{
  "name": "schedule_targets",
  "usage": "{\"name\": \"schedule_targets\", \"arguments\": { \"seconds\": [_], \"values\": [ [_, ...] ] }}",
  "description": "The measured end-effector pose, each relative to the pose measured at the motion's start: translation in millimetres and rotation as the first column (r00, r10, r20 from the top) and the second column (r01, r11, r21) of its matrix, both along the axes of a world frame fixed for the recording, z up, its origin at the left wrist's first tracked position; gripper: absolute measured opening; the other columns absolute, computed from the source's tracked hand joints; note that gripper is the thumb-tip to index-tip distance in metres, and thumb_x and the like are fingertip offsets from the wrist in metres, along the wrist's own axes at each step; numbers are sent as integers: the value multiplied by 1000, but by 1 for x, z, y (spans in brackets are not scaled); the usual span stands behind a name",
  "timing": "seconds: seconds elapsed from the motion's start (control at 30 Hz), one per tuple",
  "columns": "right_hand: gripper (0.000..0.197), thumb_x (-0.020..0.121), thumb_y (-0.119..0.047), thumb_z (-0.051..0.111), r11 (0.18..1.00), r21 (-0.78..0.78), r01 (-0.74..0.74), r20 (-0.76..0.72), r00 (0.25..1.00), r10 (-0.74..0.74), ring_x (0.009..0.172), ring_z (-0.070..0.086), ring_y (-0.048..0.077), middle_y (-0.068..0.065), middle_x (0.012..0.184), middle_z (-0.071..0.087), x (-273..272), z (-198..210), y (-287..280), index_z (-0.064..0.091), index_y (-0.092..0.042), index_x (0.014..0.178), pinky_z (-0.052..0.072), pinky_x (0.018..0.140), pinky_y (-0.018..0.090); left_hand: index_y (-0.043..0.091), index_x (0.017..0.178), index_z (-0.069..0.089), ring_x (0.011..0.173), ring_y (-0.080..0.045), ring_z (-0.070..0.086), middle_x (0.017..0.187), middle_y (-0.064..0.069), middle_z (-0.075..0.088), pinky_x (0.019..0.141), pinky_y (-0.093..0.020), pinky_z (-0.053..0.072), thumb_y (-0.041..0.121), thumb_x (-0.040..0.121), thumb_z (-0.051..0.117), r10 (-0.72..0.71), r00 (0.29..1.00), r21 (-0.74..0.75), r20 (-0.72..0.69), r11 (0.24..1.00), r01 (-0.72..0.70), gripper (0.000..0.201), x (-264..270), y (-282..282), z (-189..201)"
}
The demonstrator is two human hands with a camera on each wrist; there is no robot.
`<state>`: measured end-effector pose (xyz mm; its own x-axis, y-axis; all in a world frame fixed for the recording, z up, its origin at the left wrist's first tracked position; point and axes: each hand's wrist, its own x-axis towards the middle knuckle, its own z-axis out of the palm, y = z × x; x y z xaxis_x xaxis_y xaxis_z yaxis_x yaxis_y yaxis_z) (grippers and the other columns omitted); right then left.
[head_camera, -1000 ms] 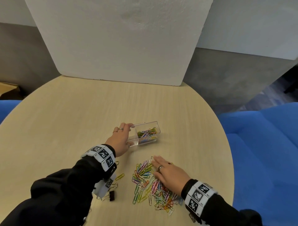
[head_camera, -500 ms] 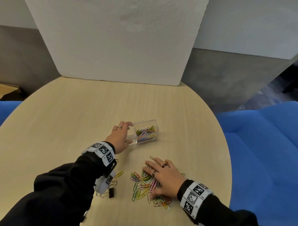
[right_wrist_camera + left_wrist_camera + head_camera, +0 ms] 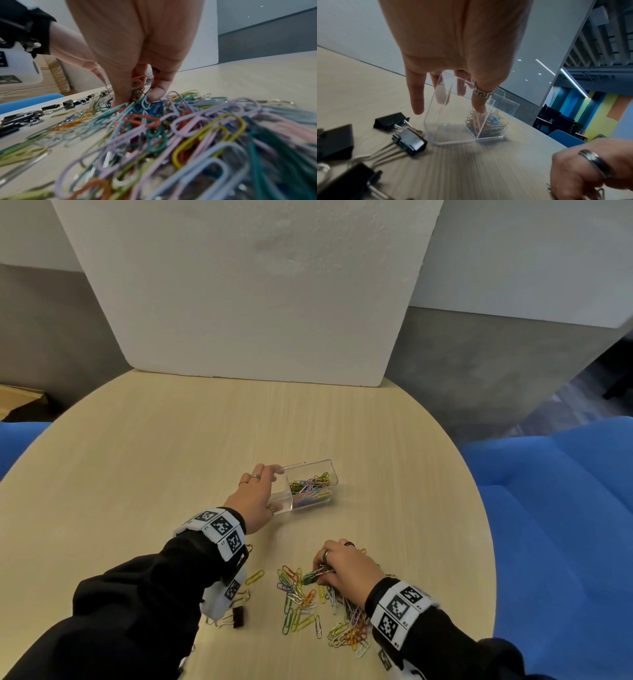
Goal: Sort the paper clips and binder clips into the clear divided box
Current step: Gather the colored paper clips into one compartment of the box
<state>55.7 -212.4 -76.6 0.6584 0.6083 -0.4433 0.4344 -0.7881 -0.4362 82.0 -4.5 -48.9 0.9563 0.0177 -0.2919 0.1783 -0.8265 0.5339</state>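
Observation:
The clear divided box (image 3: 329, 466) lies on the round wooden table (image 3: 137, 457). Its right compartment holds coloured paper clips (image 3: 310, 486); the left one looks empty. My left hand (image 3: 278, 489) holds the box's left end, fingers on the far rim and thumb on the near wall; the left wrist view shows the box (image 3: 453, 136) under that hand (image 3: 452, 102). Nearer me, my right hand (image 3: 318, 572) curls over the loose paper-clip pile (image 3: 301, 604) and pinches a bunch of clips. The right wrist view shows its fingers (image 3: 120, 97) dug into the pile (image 3: 188, 128).
Black binder clips (image 3: 236, 616) lie under my left forearm; the left wrist view shows several of them (image 3: 409, 140) beside the box. A white foam board (image 3: 246, 285) stands at the table's far edge. Blue seats (image 3: 565, 508) flank the table.
My right hand went from lying flat on the pile to curling its fingers and gathering a bunch of clips, spreading the pile. My left hand stayed on the box.

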Motion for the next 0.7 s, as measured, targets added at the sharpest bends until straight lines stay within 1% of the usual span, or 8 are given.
{"name": "schedule_targets", "arguments": {
  "seconds": [0.13, 0.27, 0.37, 0.47, 0.5, 0.57, 0.6, 0.7],
  "values": [
    [29, 89, -23, 56, 997, 37, 64, -9, 998, -64, 113, 44, 22, 4, 118, 56, 5, 2, -1, 61, -12, 116, 34, 93, 29, 21, 138, 23, 122, -22, 34, 134, -3, 35, 101, -36, 37, 16, 87, 59, -1, 1000, 6, 5, 1000, 1, 63, -2, -1, -1],
    [22, 90, -19, 55, 972, 166, 166, 5, 985, -170, 108, 47, 19, 3, 112, 59, 13, 19, -3, 64, -11, 108, 34, 90, 23, 20, 139, 22, 122, -22, 33, 134, -2, 35, 101, -35, 37, 16, 88, 58, -11, 1000, 7, 4, 1000, 11, 63, -6, -1, -2],
    [17, 89, -21, 57, 927, 308, 217, 81, 964, -252, 98, 50, 15, -3, 101, 60, 29, 42, -1, 67, -14, 100, 36, 85, 21, 20, 139, 21, 121, -21, 33, 134, -1, 34, 99, -33, 37, 17, 88, 58, -19, 1000, 9, 10, 1000, 18, 63, -8, -2, -1],
    [14, 88, -18, 58, 869, 438, 231, 179, 924, -337, 97, 52, 14, -1, 100, 63, 50, 61, 10, 68, -14, 97, 40, 88, 23, 20, 139, 21, 121, -20, 34, 135, -1, 33, 97, -33, 39, 17, 88, 59, -18, 1000, 14, 18, 1000, 17, 64, -9, -2, 0],
    [14, 88, -16, 58, 858, 458, 234, 201, 913, -356, 97, 52, 14, 0, 101, 63, 57, 65, 15, 68, -13, 98, 39, 88, 21, 20, 139, 21, 121, -20, 34, 135, -1, 34, 97, -33, 39, 17, 87, 59, -17, 1000, 13, 17, 1000, 16, 64, -9, -2, 0],
    [16, 88, -14, 58, 859, 460, 225, 257, 892, -372, 99, 50, 15, 2, 102, 63, 68, 68, 27, 68, -11, 100, 35, 86, 18, 20, 140, 21, 120, -20, 34, 134, -1, 34, 97, -33, 40, 16, 87, 59, -17, 1000, 16, 11, 1000, 16, 65, -10, -2, -1],
    [17, 88, -13, 57, 870, 442, 218, 286, 885, -367, 101, 50, 17, 2, 104, 62, 72, 66, 31, 67, -10, 102, 35, 86, 19, 20, 140, 21, 120, -21, 34, 134, -1, 33, 97, -34, 41, 16, 87, 59, -17, 1000, 21, 8, 1000, 17, 66, -9, -2, -2],
    [21, 90, -12, 54, 928, 322, 190, 328, 896, -298, 108, 47, 21, 2, 110, 60, 76, 54, 42, 66, -11, 107, 43, 87, 29, 21, 139, 20, 120, -21, 34, 134, 0, 33, 94, -34, 44, 13, 86, 59, -12, 1000, 32, 7, 999, 12, 66, -9, -1, -3]
  ]
}}
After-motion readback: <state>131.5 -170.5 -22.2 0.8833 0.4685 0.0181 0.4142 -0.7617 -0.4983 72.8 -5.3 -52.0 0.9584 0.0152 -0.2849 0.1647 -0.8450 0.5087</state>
